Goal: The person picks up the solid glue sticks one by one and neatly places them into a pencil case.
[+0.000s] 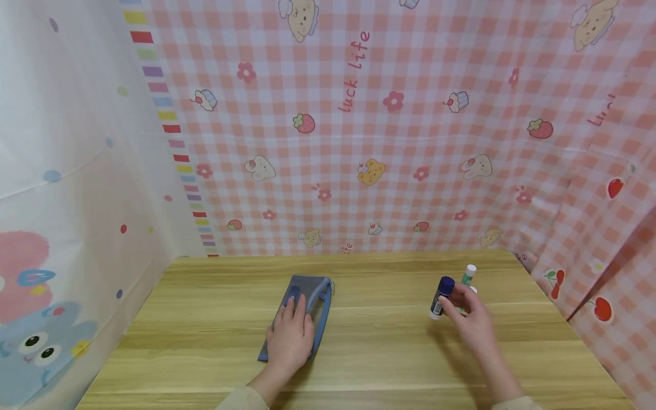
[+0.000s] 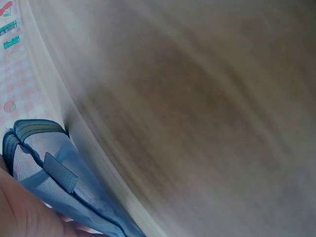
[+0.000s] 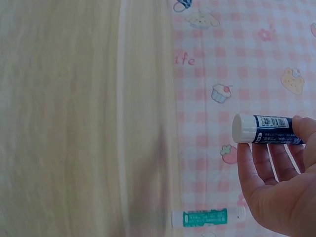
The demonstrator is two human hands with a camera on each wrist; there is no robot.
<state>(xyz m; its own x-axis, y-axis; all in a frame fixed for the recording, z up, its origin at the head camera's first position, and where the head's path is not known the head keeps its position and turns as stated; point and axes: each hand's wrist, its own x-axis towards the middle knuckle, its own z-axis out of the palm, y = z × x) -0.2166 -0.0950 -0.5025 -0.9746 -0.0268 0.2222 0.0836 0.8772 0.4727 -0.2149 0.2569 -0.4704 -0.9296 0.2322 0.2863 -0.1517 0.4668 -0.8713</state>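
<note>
My right hand (image 1: 474, 320) holds a glue stick (image 1: 442, 296) with a dark blue cap and a white base, pinched between thumb and fingers above the table. Seen from the right wrist, the white end of this stick points left and a barcode shows on its label. A blue mesh zip pouch (image 1: 322, 324) lies on the table under my left hand (image 1: 291, 339). The fingers of that hand rest fairly straight across the mesh, and the pouch's zip side gapes on the right. Part of the pouch is hidden by the hand.
Behind my right hand stands a green-labelled glue stick (image 1: 468, 275) with a white cap. A second white top (image 1: 473, 290) peeks out next to it, mostly covered by the fingers. The wooden table (image 1: 379, 353) ends at a pink checked cloth (image 1: 338, 188).
</note>
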